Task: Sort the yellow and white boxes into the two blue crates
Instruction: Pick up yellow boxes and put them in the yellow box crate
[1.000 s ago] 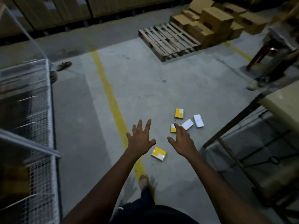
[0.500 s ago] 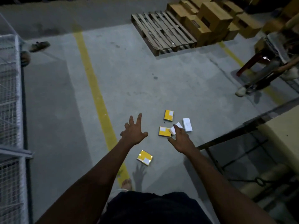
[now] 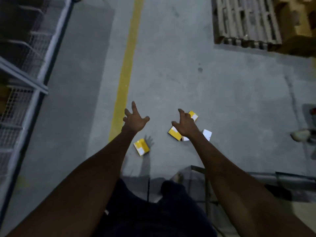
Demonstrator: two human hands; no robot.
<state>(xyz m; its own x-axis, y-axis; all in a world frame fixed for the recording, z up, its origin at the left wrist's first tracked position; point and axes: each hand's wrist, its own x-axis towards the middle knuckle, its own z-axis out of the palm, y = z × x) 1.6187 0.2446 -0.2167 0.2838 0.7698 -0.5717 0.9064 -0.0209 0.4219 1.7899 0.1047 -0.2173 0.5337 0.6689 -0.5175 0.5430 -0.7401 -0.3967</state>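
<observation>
Several small boxes lie on the concrete floor. One yellow box point(image 3: 141, 146) lies alone below my left hand point(image 3: 136, 119), which hovers open with fingers spread and holds nothing. My right hand point(image 3: 185, 126) is also open and hangs over a cluster: a yellow box point(image 3: 174, 135) under its palm, another yellow box point(image 3: 194, 115) beyond its fingers, and a white box point(image 3: 207, 134) to its right. A second white box point(image 3: 185, 138) is mostly hidden by my wrist. No blue crates are in view.
A yellow floor line point(image 3: 125, 72) runs away from me, left of the boxes. Wire-mesh racking point(image 3: 22, 86) stands at the left. A wooden pallet point(image 3: 246, 23) with cardboard cartons point(image 3: 301, 26) lies at the far right. A metal table frame point(image 3: 206, 171) sits by my right arm.
The view has tilted further down and nearer to the floor. Both open hands have dropped closer to the boxes, my right hand now covering part of the cluster. The boxes have not moved.
</observation>
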